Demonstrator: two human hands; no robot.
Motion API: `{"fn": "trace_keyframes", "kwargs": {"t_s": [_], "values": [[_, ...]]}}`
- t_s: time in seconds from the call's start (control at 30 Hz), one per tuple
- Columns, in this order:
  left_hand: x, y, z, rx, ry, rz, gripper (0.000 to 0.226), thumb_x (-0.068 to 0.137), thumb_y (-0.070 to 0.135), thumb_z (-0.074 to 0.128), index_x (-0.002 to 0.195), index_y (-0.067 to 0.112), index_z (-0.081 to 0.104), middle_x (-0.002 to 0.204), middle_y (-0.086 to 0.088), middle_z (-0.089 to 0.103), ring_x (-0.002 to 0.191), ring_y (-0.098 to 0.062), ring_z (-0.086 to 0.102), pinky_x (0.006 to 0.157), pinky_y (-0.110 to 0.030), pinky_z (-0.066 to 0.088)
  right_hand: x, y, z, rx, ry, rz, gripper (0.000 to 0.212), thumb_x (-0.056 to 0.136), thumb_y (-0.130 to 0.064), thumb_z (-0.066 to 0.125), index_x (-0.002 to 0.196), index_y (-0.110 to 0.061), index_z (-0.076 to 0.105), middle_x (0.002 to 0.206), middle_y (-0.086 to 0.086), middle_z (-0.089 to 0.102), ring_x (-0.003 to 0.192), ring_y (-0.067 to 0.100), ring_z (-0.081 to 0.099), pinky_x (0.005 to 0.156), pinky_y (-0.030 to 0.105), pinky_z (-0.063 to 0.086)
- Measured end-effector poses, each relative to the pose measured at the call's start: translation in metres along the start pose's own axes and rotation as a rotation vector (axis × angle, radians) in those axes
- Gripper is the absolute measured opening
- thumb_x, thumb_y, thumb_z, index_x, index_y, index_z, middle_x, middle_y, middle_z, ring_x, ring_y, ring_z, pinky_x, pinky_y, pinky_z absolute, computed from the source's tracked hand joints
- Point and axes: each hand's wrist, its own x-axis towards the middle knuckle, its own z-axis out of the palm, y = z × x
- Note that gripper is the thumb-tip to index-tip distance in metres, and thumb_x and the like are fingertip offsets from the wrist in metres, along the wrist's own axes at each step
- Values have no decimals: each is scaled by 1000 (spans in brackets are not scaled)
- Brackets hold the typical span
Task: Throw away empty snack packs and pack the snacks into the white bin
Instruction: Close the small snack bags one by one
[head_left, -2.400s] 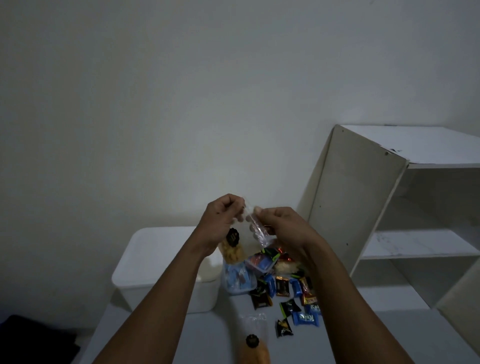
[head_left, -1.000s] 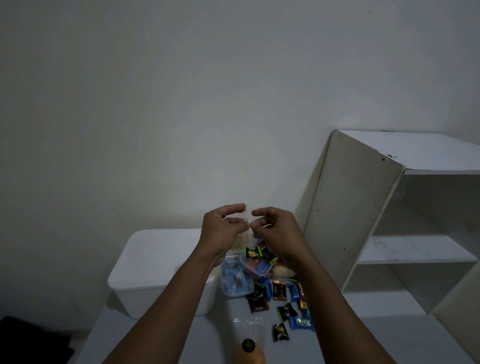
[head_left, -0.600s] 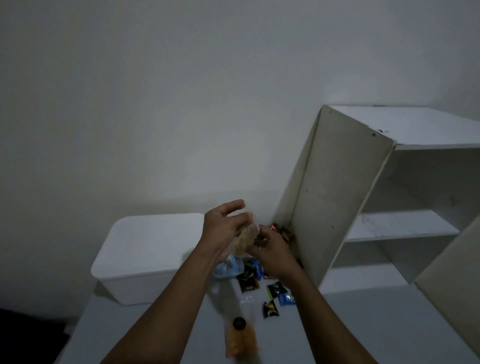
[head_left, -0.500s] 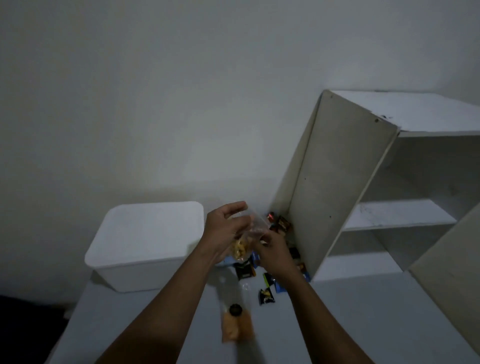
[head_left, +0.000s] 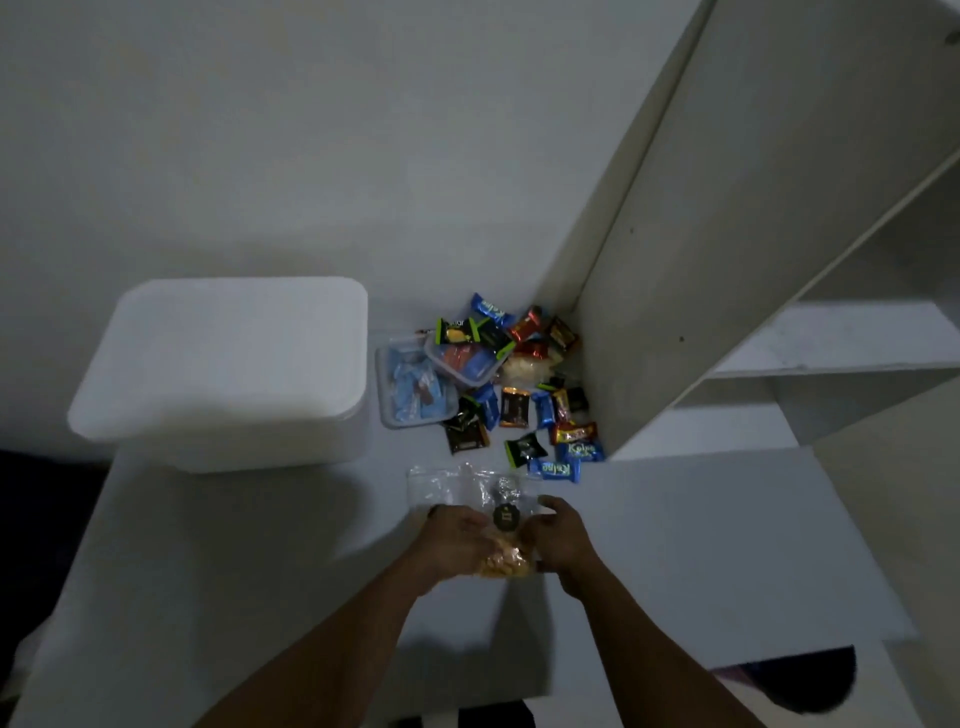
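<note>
Hands, my left hand (head_left: 457, 540) and right hand (head_left: 558, 535), have dropped from chest height to the table (head_left: 675, 545), fingers cupped around the snack bag (head_left: 501, 545), so packing into the lidded white bin (head_left: 223, 364) comes next.

The bin (head_left: 218, 364) is white, and so is the table (head_left: 208, 571). The shelf (head_left: 727, 234) is off-white. The small snack packs (head_left: 519, 395) are blue, black, red, orange and green. The clear bag (head_left: 493, 514) holds yellow-orange snacks and has 1 round black sticker (head_left: 505, 517).
</note>
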Motion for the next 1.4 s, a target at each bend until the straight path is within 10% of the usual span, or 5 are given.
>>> {"fn": "trace_keyframes", "kwargs": {"t_s": [0.23, 0.47, 0.73, 1.03, 1.4], "values": [[57, -18, 39, 333, -60, -76, 34, 83, 18, 74, 116, 13, 68, 109, -5, 67, 89, -15, 64, 72, -18, 51, 55, 38, -13, -430, 27, -141, 25, 90, -7, 65, 115, -4, 63, 101, -1, 66, 91, 14, 63, 72, 5, 42], [90, 2, 35, 433, -91, -99, 22, 76, 31, 72, 78, 9, 74, 81, -8, 72, 79, -22, 69, 76, -42, 59, 89, 17, -15, -461, 24, -213, 7, 89, -11, 66, 84, -14, 68, 77, -7, 66, 69, -6, 61, 65, 6, 49], [167, 69, 44, 370, 40, 37, 28, 84, 36, 66, 93, 10, 69, 91, -10, 71, 76, -19, 64, 65, -30, 50, 173, -46, -35, -357, 196, -240, 15, 94, -8, 61, 94, 5, 67, 87, 18, 68, 83, 30, 63, 68, 21, 48], [227, 105, 59, 348, 52, 180, 62, 75, 20, 60, 135, 10, 53, 143, -14, 46, 134, -29, 43, 111, -45, 40, 260, -71, -33, -171, 71, -18, 16, 92, -8, 53, 89, -7, 68, 97, 18, 67, 87, 32, 63, 80, 45, 51], [184, 118, 49, 142, 162, 330, 58, 91, 1, 51, 145, 23, 48, 132, 1, 63, 119, -12, 58, 99, -27, 48, 188, -107, -19, 236, 124, -143, 11, 85, -9, 64, 92, -5, 72, 92, 15, 75, 86, 29, 71, 80, 42, 58]]}}
